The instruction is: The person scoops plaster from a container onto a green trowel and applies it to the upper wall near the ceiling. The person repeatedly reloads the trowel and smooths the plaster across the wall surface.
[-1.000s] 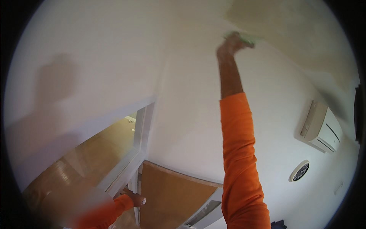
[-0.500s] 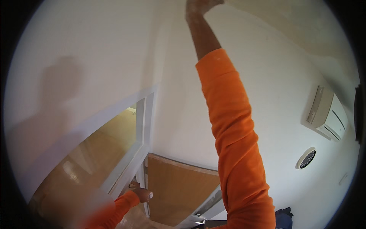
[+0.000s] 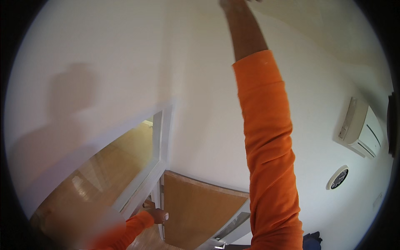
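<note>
We record the right hand [image 3: 233, 4] raised against the ceiling [image 3: 325, 29], its fingers cropped and unreadable, while the left hand [image 3: 158, 215] curls on the wooden door [image 3: 200, 208] edge for balance.

Bright orange sleeves [image 3: 268, 137] stand against plain white walls [image 3: 112, 54], a tan wooden door [image 3: 196, 208] and a black-faced round clock [image 3: 338, 177].

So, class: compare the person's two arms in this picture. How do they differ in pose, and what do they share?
The right arm stretches straight up, high along the wall; the left arm stays low and reaches forward. The right hand is cut off at the picture's top edge; the left hand shows whole, resting against the door edge. Both arms wear orange sleeves.
</note>
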`<state>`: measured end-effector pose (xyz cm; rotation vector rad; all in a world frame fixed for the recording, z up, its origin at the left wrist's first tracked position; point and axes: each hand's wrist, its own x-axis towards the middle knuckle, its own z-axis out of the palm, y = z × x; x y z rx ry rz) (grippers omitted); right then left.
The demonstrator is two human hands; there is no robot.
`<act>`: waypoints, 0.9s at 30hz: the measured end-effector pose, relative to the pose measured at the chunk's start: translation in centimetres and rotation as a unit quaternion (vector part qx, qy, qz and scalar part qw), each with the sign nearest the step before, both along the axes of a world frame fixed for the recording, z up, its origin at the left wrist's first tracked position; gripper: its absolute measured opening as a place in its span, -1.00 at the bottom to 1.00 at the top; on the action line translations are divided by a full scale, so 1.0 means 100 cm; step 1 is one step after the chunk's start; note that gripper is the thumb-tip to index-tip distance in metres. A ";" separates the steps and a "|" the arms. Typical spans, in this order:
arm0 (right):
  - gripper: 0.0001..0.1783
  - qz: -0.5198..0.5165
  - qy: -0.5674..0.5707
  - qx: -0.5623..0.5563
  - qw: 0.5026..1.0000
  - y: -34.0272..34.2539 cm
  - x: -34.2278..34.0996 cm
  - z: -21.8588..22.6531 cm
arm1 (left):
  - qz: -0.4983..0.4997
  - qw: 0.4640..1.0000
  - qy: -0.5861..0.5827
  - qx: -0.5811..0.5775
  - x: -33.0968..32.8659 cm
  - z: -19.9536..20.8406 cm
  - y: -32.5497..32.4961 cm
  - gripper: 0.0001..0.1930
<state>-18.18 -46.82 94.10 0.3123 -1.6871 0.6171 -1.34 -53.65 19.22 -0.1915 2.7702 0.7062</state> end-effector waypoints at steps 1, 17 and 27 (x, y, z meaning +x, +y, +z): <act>-0.51 0.115 0.039 -0.090 0.989 -0.018 -0.008 -0.001 | -0.008 1.000 0.002 -0.001 -0.004 0.002 -0.002 -0.69; -0.38 0.928 -0.025 -0.207 0.309 0.086 -0.073 -0.006 | 0.040 0.999 -0.030 -0.008 0.001 -0.002 0.005 -0.71; -0.33 0.760 0.187 -0.225 0.580 0.116 -0.009 -0.059 | 0.034 0.999 -0.026 -0.018 0.001 -0.016 0.007 -0.73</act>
